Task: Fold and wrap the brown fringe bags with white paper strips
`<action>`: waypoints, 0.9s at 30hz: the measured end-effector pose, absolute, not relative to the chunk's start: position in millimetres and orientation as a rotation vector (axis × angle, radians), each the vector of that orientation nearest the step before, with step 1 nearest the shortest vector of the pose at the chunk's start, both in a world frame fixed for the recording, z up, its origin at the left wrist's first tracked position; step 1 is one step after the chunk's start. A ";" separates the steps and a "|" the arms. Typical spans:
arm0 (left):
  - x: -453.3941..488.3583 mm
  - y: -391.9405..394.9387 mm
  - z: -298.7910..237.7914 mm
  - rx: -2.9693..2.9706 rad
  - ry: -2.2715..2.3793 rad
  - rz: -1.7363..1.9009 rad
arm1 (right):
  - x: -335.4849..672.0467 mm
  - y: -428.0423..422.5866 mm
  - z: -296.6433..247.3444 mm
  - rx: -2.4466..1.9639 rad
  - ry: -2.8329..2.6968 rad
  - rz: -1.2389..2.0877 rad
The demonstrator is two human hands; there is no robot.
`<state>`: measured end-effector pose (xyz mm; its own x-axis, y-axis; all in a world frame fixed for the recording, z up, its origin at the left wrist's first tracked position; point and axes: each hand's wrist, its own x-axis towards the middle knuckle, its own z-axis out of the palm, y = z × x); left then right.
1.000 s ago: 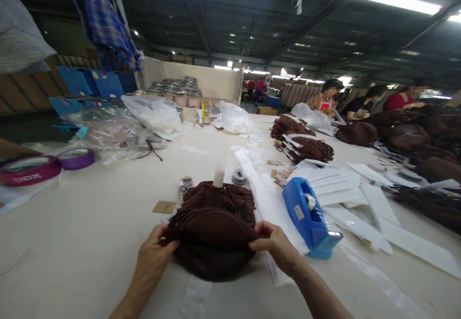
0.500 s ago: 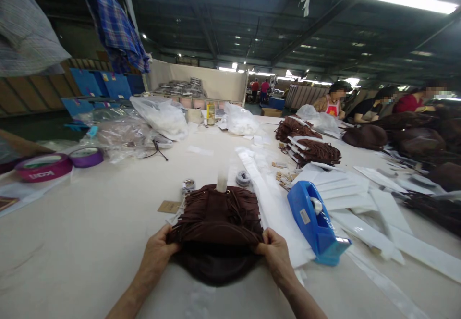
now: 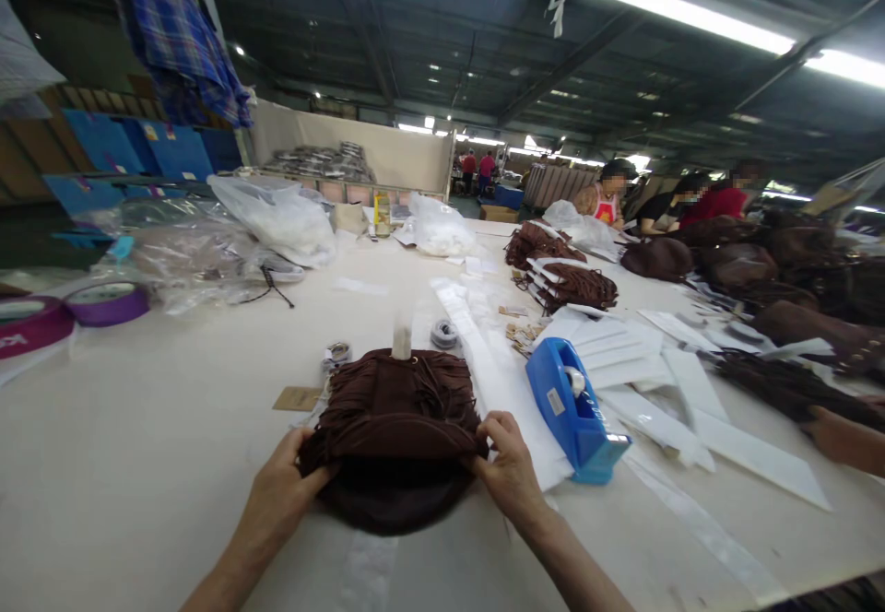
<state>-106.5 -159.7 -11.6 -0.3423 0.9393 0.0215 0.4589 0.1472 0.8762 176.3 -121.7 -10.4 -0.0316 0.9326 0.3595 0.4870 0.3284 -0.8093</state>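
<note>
A dark brown fringed bag (image 3: 397,428) lies on the table in front of me, its rounded flap edge towards me. My left hand (image 3: 290,478) pinches its left side, thumb on the near edge. Its right side is gripped between the thumb and fingers of my right hand (image 3: 508,464). A tan card tag (image 3: 297,398) lies by the bag's left edge. Past the far edge sit two small coils, one on the left (image 3: 336,354) and a grey one on the right (image 3: 443,334). A pale upright strip (image 3: 402,335) stands at the bag's far edge.
A blue tape dispenser (image 3: 573,409) stands right of the bag, near white paper strips (image 3: 753,451). Stacked fringed bags (image 3: 571,285) lie farther back. Purple tape rolls (image 3: 107,303) and plastic bags (image 3: 186,253) are at left. Another person's hand (image 3: 847,437) reaches in at far right.
The view has turned to the right, so things sit farther left. Both my hands keep hold of the bag; my right fingers have shifted on its edge. Another person's hand has appeared at right.
</note>
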 end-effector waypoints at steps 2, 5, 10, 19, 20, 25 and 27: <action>-105.1 -157.9 -12.3 1.370 1.889 1.136 | 176.7 -117.9 -7.0 -1.301 -1.730 0.641; -104.8 -157.1 -12.5 1.389 1.920 1.142 | 176.1 -113.4 -3.1 -1.317 -1.782 0.679; -107.4 -160.6 -10.8 1.390 1.919 1.184 | 174.3 -114.9 -4.7 -1.276 -1.778 0.638; -108.9 -163.0 -7.3 1.424 1.883 1.140 | 182.1 -122.6 -21.7 -1.101 -1.880 0.581; -109.9 -162.8 -5.8 1.428 1.874 1.146 | 183.3 -123.6 -19.5 -1.070 -1.928 0.546; -119.8 -160.0 -8.2 1.406 1.800 1.195 | 177.7 -130.9 -19.2 -0.971 -2.182 0.157; -123.7 -157.3 -13.3 1.396 1.781 1.207 | 171.8 -134.3 -25.2 -0.941 -2.240 0.028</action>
<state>-123.7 -157.3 -13.3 -0.2934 0.9516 0.0916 0.4380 0.0487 0.8977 171.8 -134.3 -25.2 -0.4937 0.6345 0.5947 0.6197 0.7364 -0.2714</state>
